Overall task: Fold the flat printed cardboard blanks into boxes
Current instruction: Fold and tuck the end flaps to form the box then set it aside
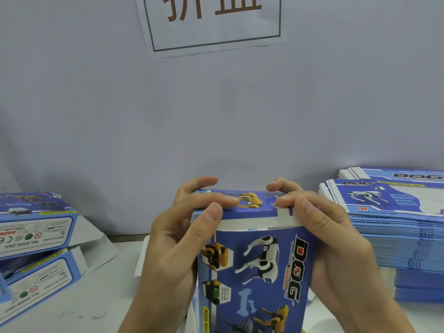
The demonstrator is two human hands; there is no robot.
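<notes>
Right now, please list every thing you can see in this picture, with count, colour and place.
blue printed cardboard box being folded: one, blue with robot dog pictures, centre front, upright.
stack of flat printed cardboard blanks: two overlapping piles, blue and white, right.
folded blue boxes: at least two, blue and white, left, lying with flaps open.
white paper sign: one, brown characters, on wall above.
white table: one, below everything.
left hand: grips the box's top left edge.
right hand: grips the top right edge.

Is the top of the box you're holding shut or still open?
Nearly shut. The top flap of the box is folded down flat, with the left hand and right hand pressing it closed.
</notes>
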